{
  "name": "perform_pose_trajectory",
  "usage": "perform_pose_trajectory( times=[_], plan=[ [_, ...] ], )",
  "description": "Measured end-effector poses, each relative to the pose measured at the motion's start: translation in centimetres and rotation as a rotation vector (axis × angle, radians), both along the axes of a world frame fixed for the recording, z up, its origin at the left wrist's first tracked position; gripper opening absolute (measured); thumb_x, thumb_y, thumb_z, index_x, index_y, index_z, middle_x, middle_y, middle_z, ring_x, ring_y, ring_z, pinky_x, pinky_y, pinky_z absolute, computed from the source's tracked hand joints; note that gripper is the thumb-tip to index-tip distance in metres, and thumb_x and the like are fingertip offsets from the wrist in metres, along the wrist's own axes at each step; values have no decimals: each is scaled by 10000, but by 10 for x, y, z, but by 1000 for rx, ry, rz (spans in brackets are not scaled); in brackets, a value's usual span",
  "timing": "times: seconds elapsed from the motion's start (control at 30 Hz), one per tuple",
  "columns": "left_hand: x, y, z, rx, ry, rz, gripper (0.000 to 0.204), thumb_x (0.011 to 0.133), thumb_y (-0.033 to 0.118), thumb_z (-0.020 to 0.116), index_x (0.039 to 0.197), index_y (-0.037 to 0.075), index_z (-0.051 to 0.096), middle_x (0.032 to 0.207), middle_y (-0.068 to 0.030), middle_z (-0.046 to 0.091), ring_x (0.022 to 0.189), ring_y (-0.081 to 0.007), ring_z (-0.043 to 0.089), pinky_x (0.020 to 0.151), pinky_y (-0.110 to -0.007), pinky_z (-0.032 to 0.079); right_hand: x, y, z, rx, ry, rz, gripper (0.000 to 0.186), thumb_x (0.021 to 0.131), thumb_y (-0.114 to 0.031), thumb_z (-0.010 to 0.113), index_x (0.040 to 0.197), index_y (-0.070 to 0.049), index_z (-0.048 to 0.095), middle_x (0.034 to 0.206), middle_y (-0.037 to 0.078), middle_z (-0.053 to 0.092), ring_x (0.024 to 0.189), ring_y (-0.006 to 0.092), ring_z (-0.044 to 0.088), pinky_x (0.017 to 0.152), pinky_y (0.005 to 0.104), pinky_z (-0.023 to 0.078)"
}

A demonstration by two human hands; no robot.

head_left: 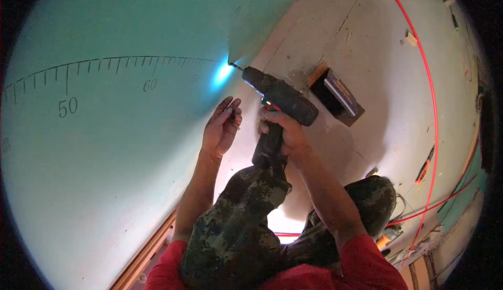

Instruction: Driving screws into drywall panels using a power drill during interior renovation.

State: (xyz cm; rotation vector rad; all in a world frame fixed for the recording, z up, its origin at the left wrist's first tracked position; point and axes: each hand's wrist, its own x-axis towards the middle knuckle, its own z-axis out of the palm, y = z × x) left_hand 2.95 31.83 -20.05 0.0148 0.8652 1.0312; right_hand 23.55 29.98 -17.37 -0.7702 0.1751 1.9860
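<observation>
My right hand (pixel 285 125) is wrapped round the grip of a dark cordless drill (pixel 280 93). The drill points up and left, and its bit meets a green wallboard (pixel 131 148) close to the board's far edge. Light from the drill throws a bright blue-white patch on the board by the tip. Below that patch, my left hand (pixel 222 127) hangs beside the board with its fingers curled in; whatever lies between them is too small to name. The drill's lower end is just above my camouflage-trousered knee (pixel 236 206).
A dark open box (pixel 337 97) sits on the dusty floor right of the drill. A red cable (pixel 427 70) curves down the right side, with an orange-and-black knife (pixel 425 165) near it. Dark ruler-like marks (pixel 119 59) run across the board. Wooden strips (pixel 144 253) lie at lower left.
</observation>
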Motion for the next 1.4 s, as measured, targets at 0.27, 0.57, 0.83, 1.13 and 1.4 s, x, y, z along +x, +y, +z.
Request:
perform_pose_trajectory(
  times=[0.27,0.57,0.83,1.13,1.4],
  plan=[
    [9,-4,16,-171,-55,62,288,935,4,466,1215,-64,469,1264,-245,501,1161,-314,530,1003,-360,479,5,6,-1,61,-32,32,192,798,-84,615,970,-72,531,830,55,576,621,144,551,605,299,477],
    [1,-9,22,95,-118,-73,266,971,100,475,1221,22,519,1220,-158,567,997,-229,596,831,-303,538,2,5,-6,128,-54,58,221,808,-94,629,1003,-81,526,875,50,578,644,145,570,627,308,495],
    [31,5,40,180,111,-22,217,960,167,537,1135,42,566,990,-52,616,860,-135,603,758,-230,510,32,5,10,160,-65,115,286,796,-86,611,1073,-36,560,912,93,618,648,159,586,637,320,501],
    [73,33,88,218,209,72,153,937,139,571,1041,29,597,898,-59,644,787,-144,628,706,-244,539,83,-23,79,311,-296,93,317,734,-27,638,1046,-23,581,879,109,648,627,179,603,606,315,511],
    [77,23,114,265,219,-38,171,920,144,603,1041,25,590,848,-53,616,751,-149,580,649,-257,491,96,-36,91,395,-347,234,338,731,-35,638,1064,-31,579,910,132,648,636,180,602,594,313,500]
  ],
)
